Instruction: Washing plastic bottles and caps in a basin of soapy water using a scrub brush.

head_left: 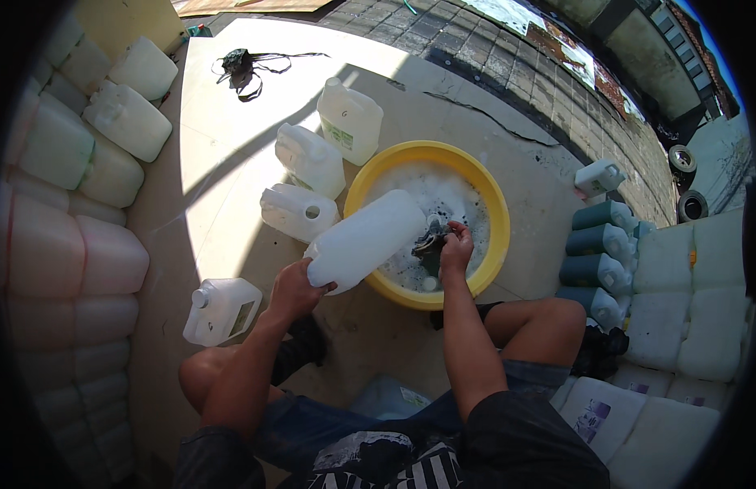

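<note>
My left hand (294,289) grips the bottom end of a white plastic jerrycan (364,238), which lies tilted with its mouth end over a yellow basin (493,213). Soapy, foamy water fills the basin. My right hand (455,248) is closed on a dark wet cloth (432,241) at the can's mouth, just above the suds. I am crouched on the concrete floor with both knees spread behind the basin.
Three white jerrycans (310,159) sit left of the basin and another (221,309) lies by my left knee. White cans are stacked along the left (76,253) and right (679,310). Teal cans (599,244) stand at right. A dark strap (241,65) lies far back.
</note>
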Available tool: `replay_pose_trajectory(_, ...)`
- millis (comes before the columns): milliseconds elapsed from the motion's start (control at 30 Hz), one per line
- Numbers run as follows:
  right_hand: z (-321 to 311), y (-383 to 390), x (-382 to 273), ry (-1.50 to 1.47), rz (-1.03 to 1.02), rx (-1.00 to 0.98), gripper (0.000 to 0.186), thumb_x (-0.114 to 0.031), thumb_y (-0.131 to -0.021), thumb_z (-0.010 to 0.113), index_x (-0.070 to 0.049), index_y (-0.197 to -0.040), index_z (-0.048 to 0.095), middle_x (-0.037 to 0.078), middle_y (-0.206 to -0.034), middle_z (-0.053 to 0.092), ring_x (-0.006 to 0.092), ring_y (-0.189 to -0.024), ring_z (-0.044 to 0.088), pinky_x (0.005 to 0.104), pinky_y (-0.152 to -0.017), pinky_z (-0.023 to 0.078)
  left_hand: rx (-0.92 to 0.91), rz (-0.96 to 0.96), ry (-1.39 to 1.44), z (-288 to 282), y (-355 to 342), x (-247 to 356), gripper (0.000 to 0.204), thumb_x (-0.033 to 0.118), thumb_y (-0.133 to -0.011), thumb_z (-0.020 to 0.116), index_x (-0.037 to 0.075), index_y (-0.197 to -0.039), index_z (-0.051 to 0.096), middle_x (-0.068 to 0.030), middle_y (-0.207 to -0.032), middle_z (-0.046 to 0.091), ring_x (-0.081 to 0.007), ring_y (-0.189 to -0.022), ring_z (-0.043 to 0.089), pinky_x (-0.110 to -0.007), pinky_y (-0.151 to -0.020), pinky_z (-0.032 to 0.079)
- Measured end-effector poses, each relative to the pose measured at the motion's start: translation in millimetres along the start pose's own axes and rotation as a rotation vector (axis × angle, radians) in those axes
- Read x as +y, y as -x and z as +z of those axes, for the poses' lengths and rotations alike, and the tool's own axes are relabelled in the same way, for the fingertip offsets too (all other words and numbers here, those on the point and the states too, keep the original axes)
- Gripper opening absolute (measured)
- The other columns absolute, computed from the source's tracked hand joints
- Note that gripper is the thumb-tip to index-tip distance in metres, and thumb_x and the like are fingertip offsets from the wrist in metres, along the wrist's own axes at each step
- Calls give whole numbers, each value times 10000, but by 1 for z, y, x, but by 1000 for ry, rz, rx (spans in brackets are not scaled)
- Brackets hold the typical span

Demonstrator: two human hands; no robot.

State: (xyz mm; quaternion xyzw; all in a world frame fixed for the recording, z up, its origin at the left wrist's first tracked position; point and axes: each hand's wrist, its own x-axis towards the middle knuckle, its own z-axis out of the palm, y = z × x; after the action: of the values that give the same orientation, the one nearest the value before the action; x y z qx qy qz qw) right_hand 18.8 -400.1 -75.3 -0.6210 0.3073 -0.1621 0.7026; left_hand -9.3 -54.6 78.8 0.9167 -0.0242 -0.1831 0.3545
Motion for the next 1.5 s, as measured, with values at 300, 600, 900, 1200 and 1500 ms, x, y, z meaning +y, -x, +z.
replay_pose_trajectory(300,19,19,63,834,60,-112,632,-339,-833,796,-43,-1335,553,219,-1288,622,364,-1164,618,451,-994,499,-13,-32,-1,-3,-3,2,456,315,-752,881,29,-1076,736,-212,-987,751,-389,-973,723,-477,-883,553)
replay_pose_trajectory(600,24,28,104,1371,138,-444,559,-415,-849,762,-140,-1321,641,216,-1413,547,418,-1298,555,542,-1043,490,-133,-126,-57,-16,-5,4,432,327,-760,873,32,-1046,740,-204,-1013,750,-388,-1007,715,-478,-911,547)
replay_pose_trajectory(900,-31,-11,61,541,-71,-235,218,-195,-864,628,18,-898,660,104,-829,698,261,-822,684,383,-802,533,-169,-131,5,-13,-7,-4,413,307,-764,860,46,-1067,753,-200,-1047,751,-388,-1019,711,-471,-928,544)
replay_pose_trajectory(1200,33,22,-169,411,-112,-512,192,-93,-831,731,-25,-939,588,46,-877,629,122,-758,614,278,-731,539,-145,-88,-50,-5,-2,1,429,343,-767,858,34,-1042,746,-201,-1045,745,-384,-1036,700,-478,-934,541)
replay_pose_trajectory(1500,88,53,-145,960,-413,-566,387,-230,-849,685,-113,-1218,684,198,-1245,650,382,-1192,609,479,-1047,468,-121,-75,-43,-5,2,-1,433,337,-743,876,42,-1034,752,-199,-1036,749,-381,-1015,707,-474,-931,539)
